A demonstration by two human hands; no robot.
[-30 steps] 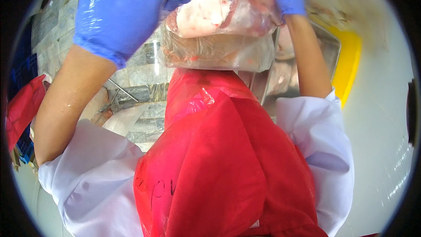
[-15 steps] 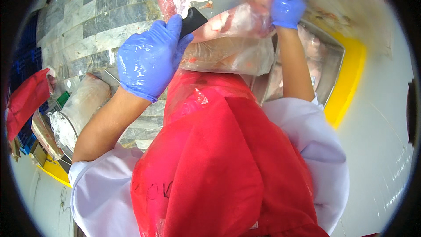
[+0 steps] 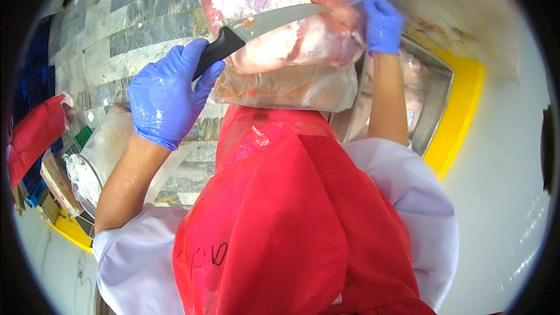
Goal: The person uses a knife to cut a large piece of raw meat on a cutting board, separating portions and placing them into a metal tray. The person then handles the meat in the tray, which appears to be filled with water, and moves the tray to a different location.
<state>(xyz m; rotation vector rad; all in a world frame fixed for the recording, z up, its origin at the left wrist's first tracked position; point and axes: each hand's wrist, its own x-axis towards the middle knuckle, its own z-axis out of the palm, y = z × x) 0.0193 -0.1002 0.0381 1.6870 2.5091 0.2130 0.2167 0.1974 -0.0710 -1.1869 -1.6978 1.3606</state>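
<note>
My left hand (image 3: 164, 94), in a wet blue glove, is closed round the black handle of a long knife (image 3: 280, 20). The blade points right and lies across the face of a large piece of raw meat (image 3: 256, 52) with white fat. At the meat's right end, my right hand (image 3: 383, 26), gloved in blue too, is closed on its edge; the fingertips are partly hidden and blurred. Under the meat is a clear plastic bag (image 3: 286, 86) with pale contents.
Right of the meat, a metal tray (image 3: 438, 96) holds more wrapped meat, beside a yellow edge (image 3: 461, 105). A clear plastic wrap (image 3: 111, 134) and a red cloth-like piece (image 3: 38, 137) are at the left. My red apron (image 3: 286, 216) is just below the meat.
My left hand and the knife have shifted left and down in view. The meat and bag also appear slightly lower. My right hand stays at the meat's right end, a little lower.
</note>
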